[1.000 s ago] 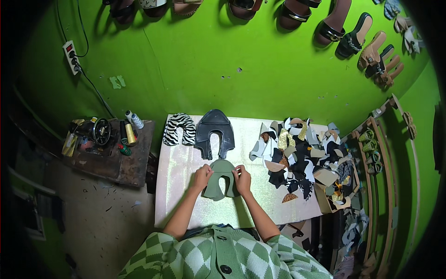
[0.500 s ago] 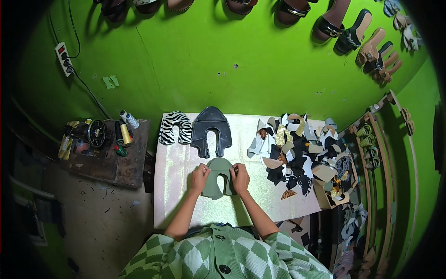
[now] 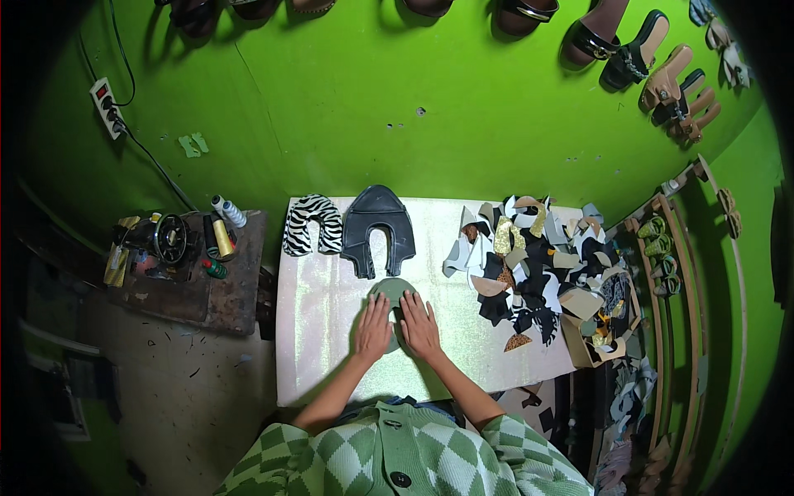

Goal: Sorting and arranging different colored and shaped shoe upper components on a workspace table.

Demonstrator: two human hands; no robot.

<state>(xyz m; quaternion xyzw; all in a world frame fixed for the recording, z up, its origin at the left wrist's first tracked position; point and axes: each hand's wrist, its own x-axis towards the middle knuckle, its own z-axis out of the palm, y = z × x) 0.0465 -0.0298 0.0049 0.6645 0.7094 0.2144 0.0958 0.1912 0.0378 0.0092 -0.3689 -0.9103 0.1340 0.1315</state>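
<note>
So the green piece (image 3: 392,288) is on the table (image 3: 318,331) right under the left hand (image 3: 374,328) and right hand (image 3: 420,327), neither really nearer, rounded end pointing away, both laid flat, not pinching anything.

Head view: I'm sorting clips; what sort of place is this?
Probably a sandal-making workshop: sandals along the wall, thread spools at left, a heap of offcuts on the table.

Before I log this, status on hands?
Left hand, right hand flat on green arch-shaped piece. Black arched piece just beyond. Mixed-colour scraps well right.
</note>
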